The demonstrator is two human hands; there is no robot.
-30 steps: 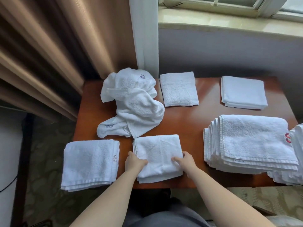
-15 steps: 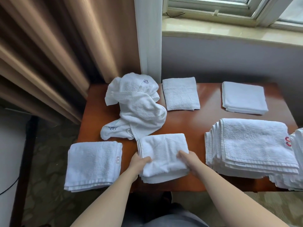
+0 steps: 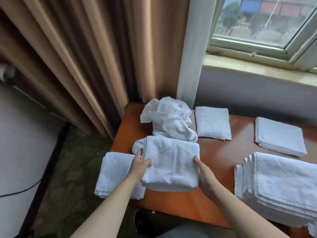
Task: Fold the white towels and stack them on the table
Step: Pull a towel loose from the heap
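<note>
Both hands clasp one folded white towel [image 3: 171, 162] from opposite sides. On its left edge the left hand [image 3: 139, 167] has its thumb laid on top and its fingers tucked beneath, a closed grip on the cloth. At the right edge the right hand [image 3: 205, 176] presses its palm and fingers against the side of the fold; whether those fingers curl under it cannot be told. This towel is a thick rectangle with its stitched hem along the far left side, and it appears raised off the surface [image 3: 217, 152], its near edge hanging above the wood.

Just to its left, partly beneath the left wrist, lies a folded stack [image 3: 115, 174] at the surface's near-left corner, overhanging the edge a little. Directly behind the held towel sits a crumpled heap of unfolded towels [image 3: 169, 121] bearing a small dark embroidered mark. Beside that heap, toward the far edge, rests a narrow folded towel [image 3: 212, 122], and further right a flat folded square [image 3: 279, 136]. At the near right stands a tall stack [image 3: 281, 182] of larger towels, their folded edges fanned out on its left side.

Brown curtains [image 3: 77, 57] hang behind the surface's left end, and a window [image 3: 264, 19] is above a pale sill [image 3: 257, 69].
</note>
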